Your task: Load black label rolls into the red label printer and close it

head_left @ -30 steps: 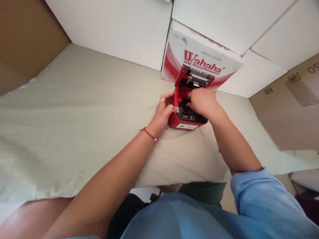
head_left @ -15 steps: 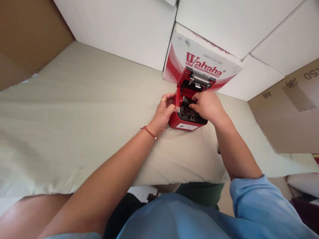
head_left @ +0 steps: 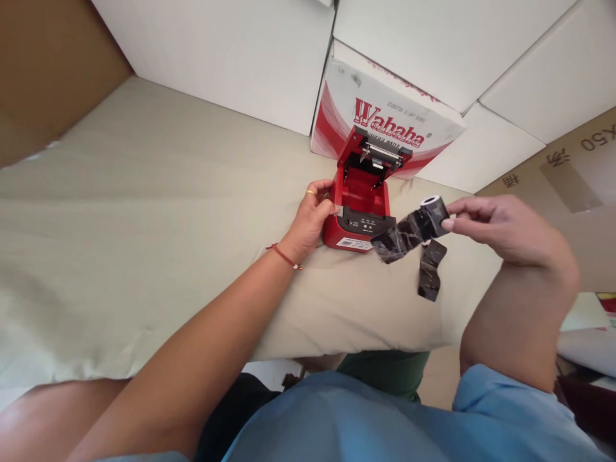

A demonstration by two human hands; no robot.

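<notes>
A small red thermal printer (head_left: pixel 360 189) stands on the cloth with its lid tipped up, and its red paper bay shows bare inside. My left hand (head_left: pixel 312 215) grips the printer's left side, thumb at the front corner and fingers along the wall. Right of the printer, my right hand (head_left: pixel 495 224) pinches a roll of black-faced paper (head_left: pixel 436 215) between thumb and fingers. The roll's white core end faces up, and a crinkled loose tail hangs left past the printer's front right corner. Beneath it, a separate dark crumpled strip (head_left: pixel 430 273) lies on the cloth.
A white and red Wahaha carton (head_left: pixel 385 96) stands right behind the raised lid. White boxes (head_left: pixel 226 58) line the back, and a brown carton (head_left: pixel 568 192) stands at the right. The cloth-covered table (head_left: pixel 168 192) ends at a front edge near my body.
My right hand has lifted the paper roll out of the printer and carried it right. The loose strip on the cloth has come into sight. My left hand keeps its hold on the printer.
</notes>
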